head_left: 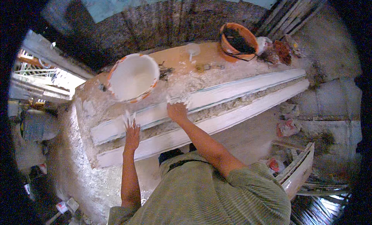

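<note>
Head view, looking down on a plaster-crusted workbench [93, 105] on which a long white cornice mould [217, 105] lies slantwise, a rough fibrous layer filling its middle channel. Left hand [131, 134] rests on the near left part of the mould, fingers spread and flat, gripping nothing; white plaster clings to the fingertips. Right hand [177, 110] presses on the upper rail, and its fingers appear closed over a small wad of wet white material, though the grasp is partly hidden. White-filled bucket [133, 77] stands just behind the mould; a dark-filled orange bucket [237, 41] sits at the far right end. Likely faults: uneven pressure from either hand could leave voids or thin patches in the layer, and a backward reach could tip the nearby white bucket.
</note>
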The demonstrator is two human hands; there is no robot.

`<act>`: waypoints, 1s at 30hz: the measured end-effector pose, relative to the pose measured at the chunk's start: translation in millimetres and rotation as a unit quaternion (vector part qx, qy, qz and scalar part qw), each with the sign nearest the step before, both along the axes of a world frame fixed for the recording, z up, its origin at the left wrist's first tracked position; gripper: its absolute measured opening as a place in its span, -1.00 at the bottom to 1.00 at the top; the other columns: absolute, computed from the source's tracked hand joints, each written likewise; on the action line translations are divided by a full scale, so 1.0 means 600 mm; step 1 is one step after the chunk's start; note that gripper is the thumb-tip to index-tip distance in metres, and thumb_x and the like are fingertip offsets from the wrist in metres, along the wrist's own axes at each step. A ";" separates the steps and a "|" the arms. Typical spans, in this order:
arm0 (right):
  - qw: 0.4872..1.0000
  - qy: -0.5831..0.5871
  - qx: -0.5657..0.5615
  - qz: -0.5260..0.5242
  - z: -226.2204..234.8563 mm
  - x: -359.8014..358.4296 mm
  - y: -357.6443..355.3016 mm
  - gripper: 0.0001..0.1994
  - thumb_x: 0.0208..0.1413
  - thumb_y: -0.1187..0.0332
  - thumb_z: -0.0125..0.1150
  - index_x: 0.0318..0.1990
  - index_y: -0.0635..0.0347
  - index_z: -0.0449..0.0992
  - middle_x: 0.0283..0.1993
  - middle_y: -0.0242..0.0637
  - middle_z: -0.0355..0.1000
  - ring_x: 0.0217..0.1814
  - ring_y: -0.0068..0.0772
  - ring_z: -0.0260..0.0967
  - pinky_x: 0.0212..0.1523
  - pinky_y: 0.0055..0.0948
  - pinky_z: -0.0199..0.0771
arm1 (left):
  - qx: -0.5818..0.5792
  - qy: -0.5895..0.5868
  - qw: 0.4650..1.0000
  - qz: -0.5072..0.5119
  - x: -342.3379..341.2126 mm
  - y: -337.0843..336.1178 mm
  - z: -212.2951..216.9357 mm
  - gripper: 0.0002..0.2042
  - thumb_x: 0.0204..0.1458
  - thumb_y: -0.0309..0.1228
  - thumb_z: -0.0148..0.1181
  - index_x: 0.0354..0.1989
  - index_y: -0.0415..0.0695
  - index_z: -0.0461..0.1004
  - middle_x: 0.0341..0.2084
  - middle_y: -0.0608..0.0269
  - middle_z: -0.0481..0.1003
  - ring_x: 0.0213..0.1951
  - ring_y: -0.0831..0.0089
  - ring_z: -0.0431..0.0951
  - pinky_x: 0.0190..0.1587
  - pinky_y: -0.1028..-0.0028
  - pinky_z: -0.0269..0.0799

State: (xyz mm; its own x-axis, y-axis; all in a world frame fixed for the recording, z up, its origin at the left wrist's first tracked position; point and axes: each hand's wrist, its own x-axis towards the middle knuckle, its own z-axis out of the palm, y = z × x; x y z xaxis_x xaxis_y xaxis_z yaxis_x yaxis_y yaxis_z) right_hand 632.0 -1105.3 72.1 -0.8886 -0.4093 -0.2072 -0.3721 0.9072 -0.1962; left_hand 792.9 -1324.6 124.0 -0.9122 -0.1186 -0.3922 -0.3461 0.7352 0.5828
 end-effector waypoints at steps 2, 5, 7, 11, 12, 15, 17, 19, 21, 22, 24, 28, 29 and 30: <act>0.999 -0.017 -0.021 -0.044 -0.006 -0.052 0.108 -0.61 0.16 0.18 -0.21 -0.32 0.27 0.51 -0.29 0.07 0.49 -0.18 0.08 0.45 -0.12 0.10 0.35 | -0.022 0.073 0.997 0.020 0.001 0.042 -0.004 -0.48 0.23 -0.16 -0.28 0.33 -0.08 -0.01 0.33 -0.15 -0.23 0.36 -0.07 -0.35 0.34 0.09 -0.44; 0.987 -0.032 0.043 -0.149 -0.033 -0.156 0.279 -0.49 0.19 0.03 -0.27 -0.24 0.27 0.56 -0.09 0.06 0.45 -0.04 0.24 0.37 0.05 0.19 0.26 | -0.046 0.111 0.992 0.044 -0.034 0.131 -0.029 -0.49 0.23 -0.16 -0.28 0.31 -0.12 0.03 0.32 -0.20 -0.21 0.36 -0.04 -0.34 0.35 0.12 -0.42; 0.952 -0.025 0.006 -0.306 -0.059 -0.224 0.415 -0.45 0.20 0.01 -0.29 -0.13 0.32 0.51 0.01 0.19 0.36 0.11 0.11 0.29 0.13 0.10 0.21 | -0.041 0.113 0.991 0.064 -0.064 0.200 -0.049 -0.49 0.24 -0.16 -0.28 0.31 -0.15 0.04 0.32 -0.22 -0.21 0.37 -0.02 -0.34 0.35 0.14 -0.41; 0.982 0.116 0.067 -0.136 -0.098 -0.370 0.710 -0.58 0.19 0.13 -0.27 -0.38 0.20 0.50 -0.42 -0.03 0.50 -0.31 0.11 0.48 -0.21 0.15 0.41 | 0.012 0.126 0.983 0.135 -0.111 0.345 -0.068 -0.47 0.24 -0.16 -0.28 0.31 -0.18 0.01 0.32 -0.21 -0.22 0.37 0.01 -0.35 0.35 0.19 -0.41; 0.978 0.105 0.106 -0.147 -0.107 -0.405 0.776 -0.62 0.17 0.14 -0.23 -0.36 0.18 0.50 -0.43 -0.05 0.50 -0.35 0.10 0.47 -0.26 0.13 0.42 | 0.021 0.160 0.976 0.143 -0.124 0.379 -0.071 -0.47 0.24 -0.16 -0.28 0.31 -0.19 0.01 0.33 -0.20 -0.22 0.37 0.02 -0.35 0.35 0.20 -0.41; 0.969 0.124 0.145 -0.158 -0.132 -0.496 0.962 -0.59 0.22 0.16 -0.30 -0.26 0.22 0.50 -0.39 0.03 0.50 -0.28 0.15 0.47 -0.20 0.13 0.43 | 0.045 0.105 0.982 0.149 -0.143 0.462 -0.070 -0.48 0.24 -0.20 -0.28 0.30 -0.23 0.00 0.34 -0.14 -0.20 0.37 0.03 -0.33 0.35 0.23 -0.40; 0.972 0.120 0.147 -0.141 -0.147 -0.537 1.064 -0.60 0.22 0.18 -0.30 -0.23 0.25 0.49 -0.34 0.07 0.49 -0.25 0.15 0.46 -0.21 0.09 0.44 | 0.040 0.111 0.981 0.155 -0.151 0.499 -0.071 -0.49 0.22 -0.22 -0.27 0.29 -0.25 0.02 0.32 -0.16 -0.12 0.37 0.02 -0.26 0.35 0.22 -0.38; 0.970 0.129 0.153 -0.141 -0.176 -0.551 1.109 -0.61 0.23 0.22 -0.27 -0.21 0.33 0.47 -0.31 0.09 0.49 -0.27 0.09 0.48 -0.27 0.05 0.47 | 0.024 0.131 0.988 0.079 -0.156 0.519 -0.071 -0.48 0.22 -0.22 -0.26 0.28 -0.26 0.03 0.30 -0.19 -0.07 0.36 0.00 -0.22 0.35 0.21 -0.37; 0.960 0.116 0.248 -0.064 -0.201 -0.528 1.103 -0.73 0.14 0.28 -0.08 -0.16 0.22 0.48 -0.26 -0.11 0.50 -0.24 -0.15 0.47 -0.20 -0.07 0.43 | 0.068 0.101 0.982 0.147 -0.148 0.529 -0.063 -0.48 0.21 -0.21 -0.24 0.27 -0.28 0.04 0.27 -0.22 -0.02 0.35 -0.03 -0.18 0.35 0.21 -0.36; 0.902 0.385 0.155 0.117 -0.212 -0.490 1.079 -0.71 0.09 0.22 -0.03 -0.12 0.11 0.51 -0.34 -0.28 0.48 -0.44 -0.20 0.44 -0.36 0.06 0.37 | 0.124 0.062 0.964 0.226 -0.143 0.534 -0.058 -0.47 0.21 -0.21 -0.22 0.27 -0.29 0.05 0.26 -0.24 0.01 0.34 -0.04 -0.16 0.35 0.20 -0.35; 0.961 0.122 0.241 0.049 -0.207 -0.407 1.013 -0.62 0.05 0.23 -0.02 0.01 0.11 0.46 0.09 0.05 0.33 0.04 0.12 0.32 0.02 0.20 0.24 | 0.034 0.134 0.969 0.207 -0.135 0.541 -0.045 -0.46 0.20 -0.21 -0.21 0.27 -0.29 0.04 0.28 -0.21 -0.04 0.35 -0.03 -0.20 0.35 0.22 -0.37; 0.985 -0.141 0.099 -0.001 -0.134 -0.275 0.783 -0.33 -0.01 -0.05 0.07 0.17 0.24 0.27 0.24 0.28 0.08 0.29 0.24 0.03 0.27 0.05 0.03 | 0.004 0.114 0.956 0.271 -0.128 0.549 -0.011 -0.45 0.21 -0.19 -0.21 0.29 -0.27 0.01 0.32 -0.16 -0.13 0.36 -0.02 -0.29 0.35 0.21 -0.42; 0.989 -0.104 -0.045 -0.099 -0.102 -0.237 0.718 -0.31 -0.01 -0.09 0.09 0.16 0.25 0.27 0.21 0.24 0.13 0.27 0.13 0.09 0.28 -0.04 0.06 | -0.004 0.118 0.954 0.277 -0.125 0.546 -0.001 -0.45 0.21 -0.19 -0.22 0.29 -0.27 0.00 0.32 -0.15 -0.15 0.37 -0.01 -0.31 0.35 0.21 -0.43; 0.984 -0.158 -0.086 0.021 -0.065 -0.232 0.668 -0.30 0.01 -0.11 0.06 0.19 0.23 0.22 0.18 0.21 0.18 0.23 0.13 0.14 0.26 -0.04 0.07 | -0.010 0.105 0.954 0.280 -0.123 0.546 0.006 -0.45 0.22 -0.18 -0.23 0.30 -0.26 -0.01 0.33 -0.14 -0.17 0.37 -0.01 -0.33 0.35 0.21 -0.45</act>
